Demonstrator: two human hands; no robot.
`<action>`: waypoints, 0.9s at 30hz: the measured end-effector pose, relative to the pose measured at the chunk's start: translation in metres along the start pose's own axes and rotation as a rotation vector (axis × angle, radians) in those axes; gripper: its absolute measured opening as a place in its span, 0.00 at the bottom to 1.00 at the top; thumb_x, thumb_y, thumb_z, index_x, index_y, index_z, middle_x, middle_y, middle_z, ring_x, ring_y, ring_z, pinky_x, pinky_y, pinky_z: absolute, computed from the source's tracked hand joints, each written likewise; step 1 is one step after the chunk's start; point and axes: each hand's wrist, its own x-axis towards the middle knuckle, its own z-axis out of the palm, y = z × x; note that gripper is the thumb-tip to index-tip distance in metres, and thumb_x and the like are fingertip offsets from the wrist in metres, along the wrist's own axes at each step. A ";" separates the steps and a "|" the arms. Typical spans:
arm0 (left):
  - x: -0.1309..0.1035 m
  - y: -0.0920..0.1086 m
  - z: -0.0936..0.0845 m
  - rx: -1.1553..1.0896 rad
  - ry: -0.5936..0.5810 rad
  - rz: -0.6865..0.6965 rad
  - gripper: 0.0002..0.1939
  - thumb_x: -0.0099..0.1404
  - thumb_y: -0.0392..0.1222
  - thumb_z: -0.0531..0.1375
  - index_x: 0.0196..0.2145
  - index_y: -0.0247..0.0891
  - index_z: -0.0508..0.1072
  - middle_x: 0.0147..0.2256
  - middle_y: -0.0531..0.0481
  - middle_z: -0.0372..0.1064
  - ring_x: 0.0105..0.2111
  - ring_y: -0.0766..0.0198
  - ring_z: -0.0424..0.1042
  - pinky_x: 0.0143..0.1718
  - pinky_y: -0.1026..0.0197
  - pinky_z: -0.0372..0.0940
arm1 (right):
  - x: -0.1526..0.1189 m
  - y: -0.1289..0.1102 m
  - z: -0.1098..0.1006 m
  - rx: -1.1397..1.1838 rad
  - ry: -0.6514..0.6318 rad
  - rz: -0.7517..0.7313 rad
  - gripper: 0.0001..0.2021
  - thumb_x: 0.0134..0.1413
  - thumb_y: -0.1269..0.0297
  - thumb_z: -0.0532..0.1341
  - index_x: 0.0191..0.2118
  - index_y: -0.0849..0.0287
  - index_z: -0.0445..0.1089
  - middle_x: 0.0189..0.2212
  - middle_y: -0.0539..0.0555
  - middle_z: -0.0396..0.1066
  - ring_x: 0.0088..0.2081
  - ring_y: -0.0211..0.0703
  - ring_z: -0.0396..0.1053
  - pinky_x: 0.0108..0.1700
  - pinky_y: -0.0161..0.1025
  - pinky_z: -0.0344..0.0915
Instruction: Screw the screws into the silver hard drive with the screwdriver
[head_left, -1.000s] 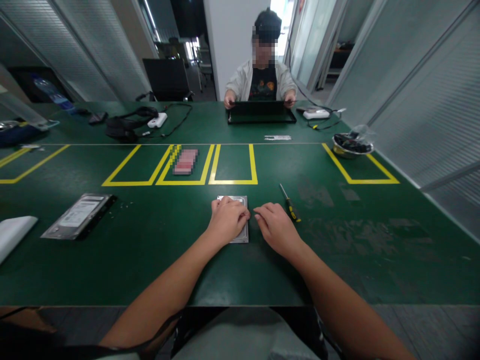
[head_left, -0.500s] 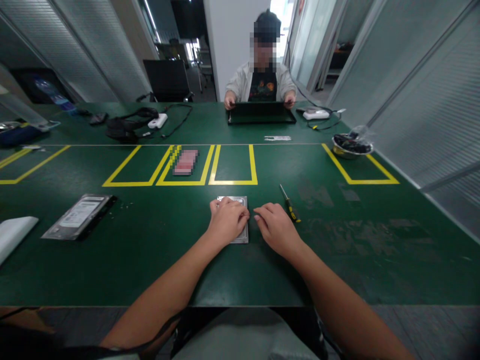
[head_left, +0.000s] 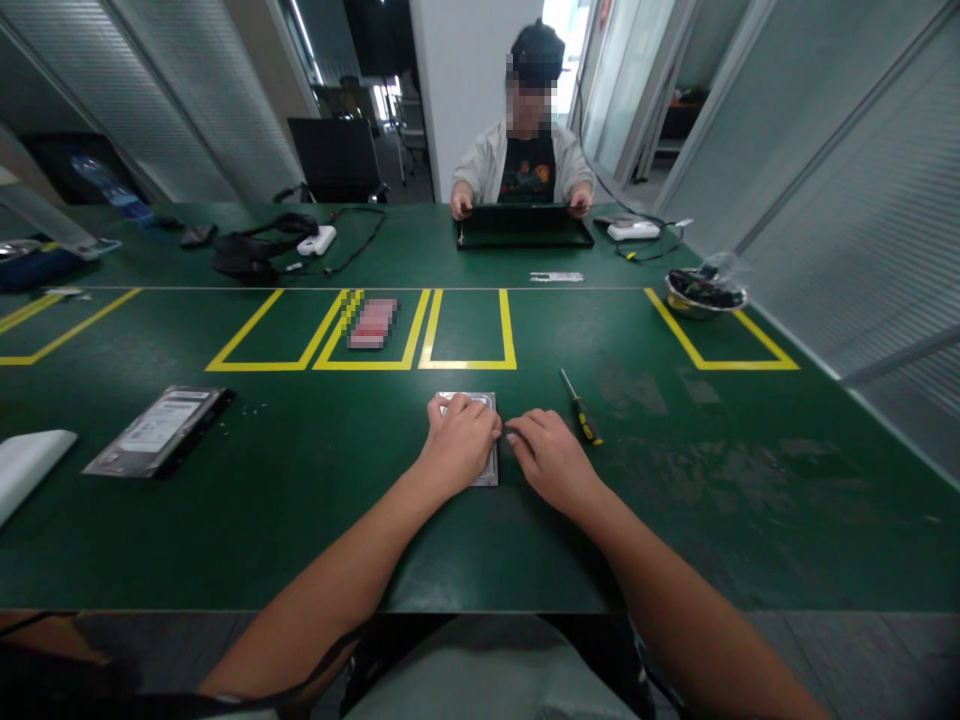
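Note:
My left hand [head_left: 463,440] lies over a silver hard drive [head_left: 491,472], its fingers curled down on the drive and covering most of it. The drive lies flat on the green table. Just off the drive's right edge is my right hand [head_left: 551,450], thumb and fingertips drawn close together in a pinch. Whatever is between those fingertips, if anything, is too small to make out. A yellow-and-black screwdriver [head_left: 587,422] lies on the table just beyond my right hand, its shaft pointing away from me.
At left lies a larger hard drive [head_left: 161,435] with a white label, beside a white object [head_left: 30,470]. Yellow tape boxes [head_left: 469,365] cross the table; one holds a pixelated pink item [head_left: 373,323]. A metal bowl [head_left: 705,308] stands right. Opposite, a person [head_left: 525,165] holds a dark panel [head_left: 525,228].
My left hand has shifted slightly to the right over the hard drive, closer to my right hand. The right hand has barely moved.

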 end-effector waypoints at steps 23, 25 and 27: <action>-0.003 0.004 -0.011 -0.488 0.145 -0.029 0.10 0.71 0.45 0.54 0.36 0.41 0.72 0.36 0.52 0.72 0.43 0.59 0.66 0.50 0.53 0.54 | 0.006 -0.006 0.005 1.207 -0.047 0.444 0.14 0.51 0.54 0.67 0.30 0.59 0.69 0.24 0.46 0.64 0.26 0.34 0.57 0.29 0.34 0.53; -0.003 0.004 -0.010 -0.472 0.162 -0.021 0.10 0.71 0.45 0.54 0.35 0.41 0.72 0.36 0.51 0.72 0.43 0.59 0.66 0.49 0.53 0.54 | 0.006 -0.006 0.006 1.215 -0.051 0.447 0.14 0.51 0.53 0.67 0.30 0.59 0.69 0.23 0.45 0.62 0.26 0.33 0.56 0.29 0.34 0.52; -0.004 0.004 -0.010 -0.469 0.177 -0.014 0.09 0.70 0.45 0.55 0.35 0.41 0.72 0.35 0.52 0.72 0.43 0.59 0.66 0.49 0.54 0.54 | 0.005 -0.005 0.007 1.219 -0.055 0.444 0.14 0.52 0.53 0.67 0.31 0.59 0.68 0.23 0.45 0.62 0.26 0.33 0.55 0.29 0.34 0.52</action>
